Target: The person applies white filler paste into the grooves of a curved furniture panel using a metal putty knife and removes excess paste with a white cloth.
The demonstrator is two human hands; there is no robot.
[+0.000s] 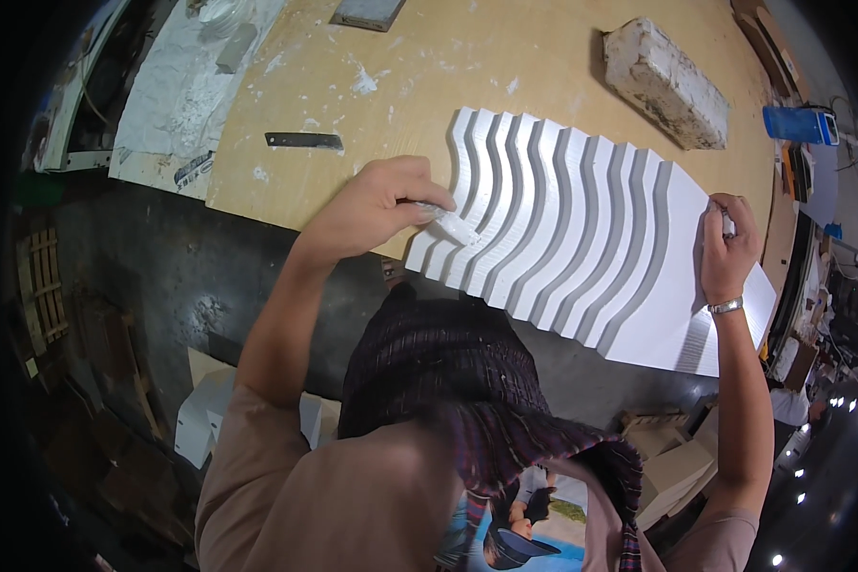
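Observation:
A white panel [639, 315] with wavy raised ridges lies slantwise on the wooden tabletop, its near edge jutting past the table. At the panel's left end, my left hand [377, 205] is closed on a small whitish piece [456, 227], whose lower end touches the ridges; its kind is unclear. My right hand [731, 243] is by the panel's smooth right part, fingers closed round a small crumpled whitish-grey thing [727, 224], mostly hidden by the fingers. A flat black strip [303, 141], like a blade, lies on the table beyond my left hand.
A spattered, block-shaped piece [665, 81] lies beyond the panel. At the far edge is a flat grey tool [367, 11]. White-smeared sheeting [176, 114] covers the left side. A blue device [799, 126] stands far right. Boxes [205, 415] sit on the floor.

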